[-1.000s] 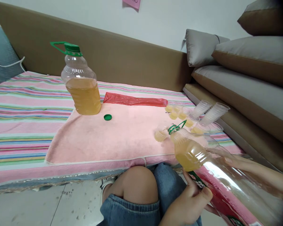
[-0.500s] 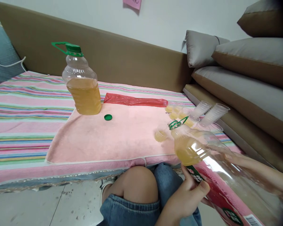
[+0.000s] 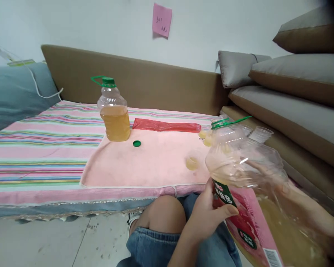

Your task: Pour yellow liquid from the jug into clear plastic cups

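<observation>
A large clear plastic bottle (image 3: 247,174), ribbed at the shoulder and wrapped in a glossy pink label, is held at the near right of the scene, tilted with its open green-ringed neck toward the far left and its amber liquid gathered low in the body. The left hand (image 3: 208,217) is wrapped around the labelled part from below, its thumb laid flat across the label and its fingers curled closed on the bottle. The right hand (image 3: 303,207) is seen only through the clear wall and is blurred; it lies along the far side of the bottle, but whether its fingers are spread or closed cannot be told. A small clear cup (image 3: 192,162) with a little yellow liquid stands just left of the bottle on a soft pink towel (image 3: 150,163), which is spread over a striped sheet (image 3: 39,148). Farther back on the towel a second bottle (image 3: 114,111) stands upright, capped in green with a looped handle and about half full of amber liquid; a round green cap (image 3: 137,143) lies just beside it, and a flat red plastic bag (image 3: 167,126) lies beyond. More clear cups (image 3: 260,134) are partly hidden behind the held bottle. Bent knees in blue denim (image 3: 161,244) are seen at the near edge.
</observation>
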Demonstrator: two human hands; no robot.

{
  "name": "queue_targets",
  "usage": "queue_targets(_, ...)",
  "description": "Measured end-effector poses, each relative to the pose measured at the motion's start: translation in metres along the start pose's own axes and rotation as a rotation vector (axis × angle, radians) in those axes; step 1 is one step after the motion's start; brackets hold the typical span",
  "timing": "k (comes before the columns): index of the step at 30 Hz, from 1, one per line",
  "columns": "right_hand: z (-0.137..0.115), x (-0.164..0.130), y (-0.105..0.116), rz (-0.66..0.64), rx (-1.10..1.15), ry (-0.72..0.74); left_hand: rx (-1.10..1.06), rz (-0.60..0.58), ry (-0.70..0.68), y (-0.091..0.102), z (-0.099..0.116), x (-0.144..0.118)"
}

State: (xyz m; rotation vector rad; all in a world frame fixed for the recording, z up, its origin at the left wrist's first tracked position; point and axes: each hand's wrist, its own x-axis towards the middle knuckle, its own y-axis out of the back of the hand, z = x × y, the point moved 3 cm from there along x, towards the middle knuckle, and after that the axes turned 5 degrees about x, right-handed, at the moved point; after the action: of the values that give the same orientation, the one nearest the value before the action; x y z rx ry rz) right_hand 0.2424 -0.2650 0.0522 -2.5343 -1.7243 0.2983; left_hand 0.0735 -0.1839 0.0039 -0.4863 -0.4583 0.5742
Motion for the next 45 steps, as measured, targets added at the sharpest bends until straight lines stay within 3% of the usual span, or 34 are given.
queue_targets(4, 0.006, 0.003, -0.019, -0.092, 0.110, 0.105, 0.008, 0.006, 0.055, 0.005, 0.030, -0.014)
queue_targets(8, 0.002, 0.017, -0.053, -0.138, 0.097, 0.265, 0.063, 0.122, 0.063, 0.017, 0.057, -0.029)
queue_targets(11, 0.002, 0.034, -0.091, -0.159, 0.068, 0.413, 0.126, 0.308, -0.039, 0.038, 0.074, -0.039)
queue_targets(16, 0.016, 0.072, -0.169, -0.261, 0.144, 0.593, 0.253, 0.734, -0.202, 0.085, 0.106, -0.061)
queue_targets(21, 0.035, 0.115, -0.245, -0.336, 0.186, 0.725, 0.388, 1.043, -0.207, 0.124, 0.126, -0.089)
queue_targets(23, 0.043, 0.133, -0.271, -0.360, 0.215, 0.768, 0.537, 1.142, -0.175, 0.147, 0.125, -0.101)
queue_targets(26, 0.056, 0.158, -0.306, -0.375, 0.219, 0.810, 0.992, 1.280, -0.137, 0.189, 0.114, -0.123)
queue_targets(30, 0.073, 0.186, -0.341, -0.348, 0.196, 0.808, 1.691, 1.213, -0.076, 0.236, 0.084, -0.142)
queue_targets(34, 0.091, 0.209, -0.365, -0.305, 0.194, 0.810, 2.089, 1.168, -0.087, 0.252, 0.060, -0.146)
queue_targets(40, 0.113, 0.232, -0.390, -0.294, 0.167, 0.828, 2.134, 1.231, -0.113, 0.252, 0.053, -0.140)
queue_targets(45, 0.123, 0.233, -0.394, -0.273, 0.111, 0.823, 2.124, 1.216, -0.073, 0.255, 0.050, -0.143)
